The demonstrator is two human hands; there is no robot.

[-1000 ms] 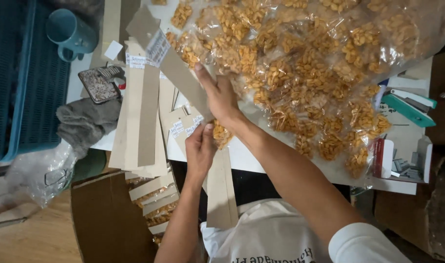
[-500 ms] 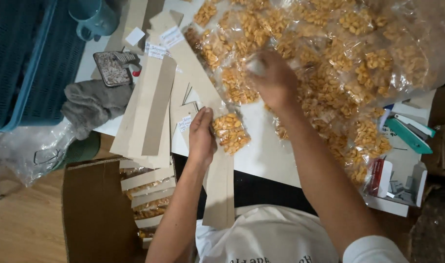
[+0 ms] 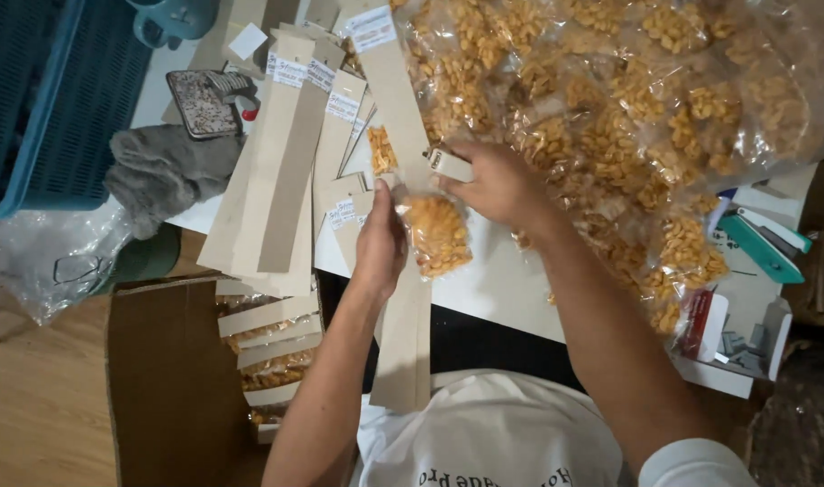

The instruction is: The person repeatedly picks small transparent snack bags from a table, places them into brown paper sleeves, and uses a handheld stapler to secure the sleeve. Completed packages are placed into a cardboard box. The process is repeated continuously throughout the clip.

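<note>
My left hand (image 3: 380,243) presses down on a long tan cardboard strip (image 3: 403,343) and pinches the top of a small clear bag of orange snacks (image 3: 437,234) lying on it. My right hand (image 3: 495,183) grips a small white stapler (image 3: 450,165) just above that bag's top edge. More tan cardboard strips (image 3: 281,153) with white labels fan out to the left on the white table (image 3: 502,289). A large heap of clear snack bags (image 3: 646,90) fills the table's upper right.
A brown cardboard box (image 3: 169,379) at lower left holds finished strips with snack bags. A blue plastic basket (image 3: 42,99), a grey cloth (image 3: 164,171), a teal mug (image 3: 173,18) and a patterned phone (image 3: 200,101) sit at left. A teal stapler (image 3: 759,243) and staple boxes (image 3: 732,347) lie at right.
My right hand came back from the snack heap with a white stapler to the bag. My left hand stayed on the strip and bag.
</note>
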